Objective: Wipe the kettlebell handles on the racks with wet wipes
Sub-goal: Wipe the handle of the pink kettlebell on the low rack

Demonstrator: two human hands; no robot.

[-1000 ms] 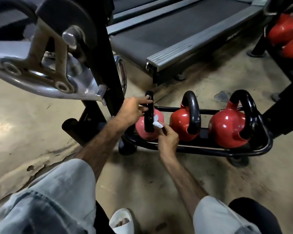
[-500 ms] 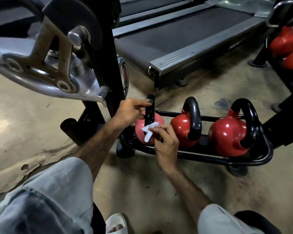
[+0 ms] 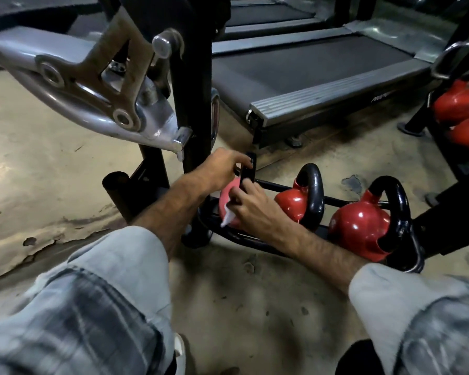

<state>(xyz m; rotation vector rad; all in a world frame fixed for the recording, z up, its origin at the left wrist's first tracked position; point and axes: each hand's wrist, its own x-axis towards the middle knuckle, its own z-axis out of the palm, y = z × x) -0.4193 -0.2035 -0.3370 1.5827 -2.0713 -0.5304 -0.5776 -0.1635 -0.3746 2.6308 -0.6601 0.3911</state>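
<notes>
Fingers [image 3: 244, 161] of the left hand [image 3: 217, 169] pinched the top of the black handle [image 3: 248, 174]; the right hand [image 3: 252, 209] curled round its lower part, the wet wipe [image 3: 226, 219] trailing at seven o'clock; the pink kettlebell [image 3: 226, 197] sat leftmost on the low rack [image 3: 255, 239]; at three o'clock stood two red kettlebells [image 3: 360, 226]. The first handle was probably mid-wipe; next, shifting to the neighbour.

Three kettlebells [image 3: 360, 226] side by side on rack [image 3: 244, 238], treadmill [image 3: 309, 74] behind.
</notes>
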